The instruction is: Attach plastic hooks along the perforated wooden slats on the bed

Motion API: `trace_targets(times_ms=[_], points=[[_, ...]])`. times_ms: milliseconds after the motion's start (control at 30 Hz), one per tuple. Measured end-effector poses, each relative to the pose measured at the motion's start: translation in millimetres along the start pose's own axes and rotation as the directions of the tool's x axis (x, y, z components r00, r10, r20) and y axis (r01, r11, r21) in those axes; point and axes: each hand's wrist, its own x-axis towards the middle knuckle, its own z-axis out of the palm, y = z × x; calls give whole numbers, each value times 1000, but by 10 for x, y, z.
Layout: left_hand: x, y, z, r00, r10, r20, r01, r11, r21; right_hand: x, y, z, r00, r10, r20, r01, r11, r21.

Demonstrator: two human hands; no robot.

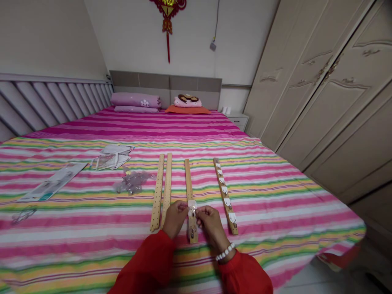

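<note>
My left hand [176,218] and my right hand [211,222] meet over a narrow wooden strip [188,179] lying on the striped bedspread. Between their fingertips is a clear adhesive hook [192,204] with a metal prong, pinched at its left and right edges. It lies over the strip; whether it is stuck down I cannot tell. Nearer to me, another hook [192,233] sits on the same strip. To the right lies a wooden strip [222,183] bearing a row of several hooks with white backings. Left of my hands are two pale strips [158,188] dotted with holes.
A heap of clear plastic pieces [134,182] lies left of the strips, with flat packets [113,157] beyond it. Farther left are a long packaged card [55,183] and a small clear looped item [24,214]. A wardrobe [324,98] stands along the bed's right.
</note>
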Motion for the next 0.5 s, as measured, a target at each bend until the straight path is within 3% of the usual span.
trace_targets(times_ms=[500], points=[[-9, 16, 38, 998, -5, -55, 9, 997, 73, 11, -4, 37, 1000, 2, -15, -3, 998, -64]])
